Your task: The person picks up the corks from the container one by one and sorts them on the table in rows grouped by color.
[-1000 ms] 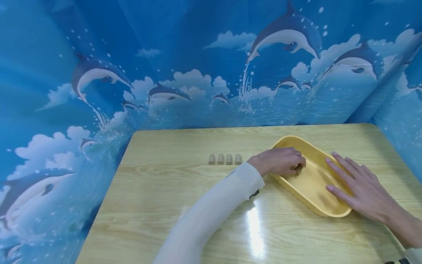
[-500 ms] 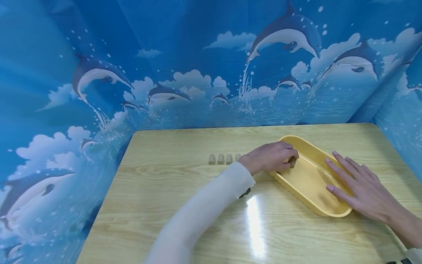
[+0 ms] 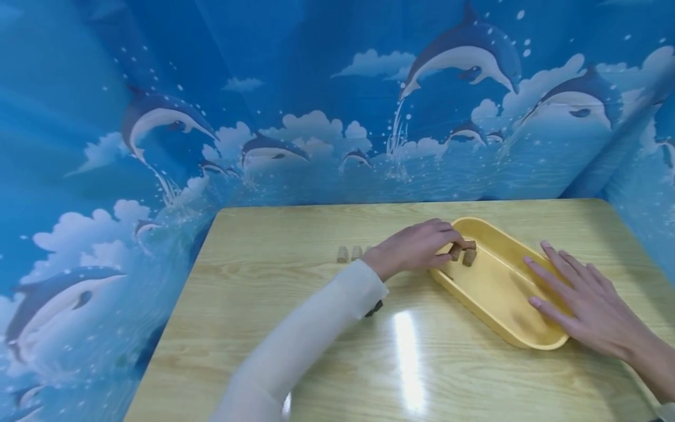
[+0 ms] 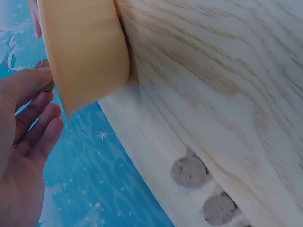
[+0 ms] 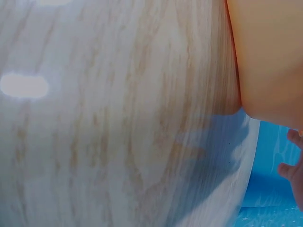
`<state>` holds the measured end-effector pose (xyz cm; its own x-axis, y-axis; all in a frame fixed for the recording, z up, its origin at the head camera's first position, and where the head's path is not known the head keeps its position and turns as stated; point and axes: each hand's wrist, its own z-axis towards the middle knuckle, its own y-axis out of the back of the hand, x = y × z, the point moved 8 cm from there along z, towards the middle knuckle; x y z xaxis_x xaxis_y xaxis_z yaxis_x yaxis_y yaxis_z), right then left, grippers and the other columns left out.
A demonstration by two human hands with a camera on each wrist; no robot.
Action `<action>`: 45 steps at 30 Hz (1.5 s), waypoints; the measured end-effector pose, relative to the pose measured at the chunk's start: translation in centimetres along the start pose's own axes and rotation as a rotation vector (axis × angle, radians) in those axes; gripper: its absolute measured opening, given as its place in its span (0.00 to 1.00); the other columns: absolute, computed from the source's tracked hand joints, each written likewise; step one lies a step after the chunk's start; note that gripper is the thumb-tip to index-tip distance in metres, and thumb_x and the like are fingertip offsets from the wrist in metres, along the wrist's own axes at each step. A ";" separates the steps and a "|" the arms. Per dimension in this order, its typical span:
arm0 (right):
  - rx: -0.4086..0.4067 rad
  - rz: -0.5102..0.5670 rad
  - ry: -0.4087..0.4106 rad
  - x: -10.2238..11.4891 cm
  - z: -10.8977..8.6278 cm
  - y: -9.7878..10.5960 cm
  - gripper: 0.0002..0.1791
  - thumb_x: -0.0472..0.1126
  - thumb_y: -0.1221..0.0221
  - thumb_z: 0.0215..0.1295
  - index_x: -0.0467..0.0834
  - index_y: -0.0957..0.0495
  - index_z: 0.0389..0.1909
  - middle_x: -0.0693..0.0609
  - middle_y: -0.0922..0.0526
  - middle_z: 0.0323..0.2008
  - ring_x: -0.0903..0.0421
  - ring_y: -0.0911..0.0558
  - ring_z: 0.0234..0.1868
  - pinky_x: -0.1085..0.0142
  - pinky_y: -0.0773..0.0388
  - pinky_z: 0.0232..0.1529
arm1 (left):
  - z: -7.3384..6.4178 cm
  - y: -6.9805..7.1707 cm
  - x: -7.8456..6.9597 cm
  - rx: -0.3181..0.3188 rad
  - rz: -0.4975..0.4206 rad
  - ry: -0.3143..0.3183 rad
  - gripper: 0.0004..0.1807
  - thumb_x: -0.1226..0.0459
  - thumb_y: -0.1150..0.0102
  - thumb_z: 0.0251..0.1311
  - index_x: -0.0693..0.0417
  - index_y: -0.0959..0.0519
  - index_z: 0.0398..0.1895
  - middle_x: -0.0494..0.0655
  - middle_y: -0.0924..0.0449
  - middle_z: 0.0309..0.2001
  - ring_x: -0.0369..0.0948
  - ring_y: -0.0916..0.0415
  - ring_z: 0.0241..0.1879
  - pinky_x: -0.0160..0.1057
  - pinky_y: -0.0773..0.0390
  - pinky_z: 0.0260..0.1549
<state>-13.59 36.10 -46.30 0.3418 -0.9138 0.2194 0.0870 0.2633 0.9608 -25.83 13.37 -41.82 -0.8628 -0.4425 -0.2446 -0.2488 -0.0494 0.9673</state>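
Note:
My left hand reaches over the left rim of the yellow tray and pinches a brown cork between thumb and fingertips. Beside those fingertips, loose corks sit in the tray's far left end. My right hand lies over the tray's right rim with fingers spread and straight. A row of corks stands on the table left of the tray, partly covered by my left hand and wrist. In the left wrist view, two corks of the row show their round tops.
The wood-grain table ends at a blue dolphin-print curtain along the back and sides. A bright light reflection lies on the tabletop in front of the tray.
My left hand has drawn back leftward from inside the tray toward its left rim, uncovering corks there and covering part of the row. My right hand has stayed on the tray.

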 end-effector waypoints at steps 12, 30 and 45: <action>-0.012 0.020 0.056 1.0 0.3 0.1 0.46 0.50 0.39 0.79 0.53 0.51 0.90 0.48 0.64 0.91 0.47 0.68 0.90 0.47 0.84 0.85 | -2.5 0.8 1.4 -0.083 -0.016 -0.010 0.20 0.59 0.40 0.82 0.50 0.19 0.71 0.40 0.17 0.64 0.37 0.24 0.68 0.33 0.28 0.74; -0.013 0.005 0.099 2.0 0.9 -0.1 0.48 0.52 0.35 0.75 0.52 0.47 0.89 0.50 0.61 0.91 0.56 0.68 0.90 0.56 0.79 0.88 | -5.2 0.9 3.0 -0.066 -0.030 0.067 0.22 0.55 0.38 0.81 0.46 0.21 0.73 0.40 0.18 0.68 0.37 0.24 0.71 0.34 0.28 0.75; -0.016 -0.015 0.107 2.3 1.2 -0.2 0.49 0.52 0.35 0.76 0.51 0.50 0.90 0.49 0.64 0.90 0.53 0.67 0.90 0.60 0.80 0.87 | -8.7 -0.2 5.2 -0.059 -0.045 0.168 0.18 0.58 0.39 0.81 0.47 0.18 0.69 0.40 0.15 0.64 0.38 0.21 0.66 0.37 0.22 0.71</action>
<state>-13.92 33.58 -45.82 0.4383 -0.8796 0.1848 0.1077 0.2555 0.9608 -26.44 3.29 -42.74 -0.7644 -0.5819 -0.2776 -0.2546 -0.1231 0.9592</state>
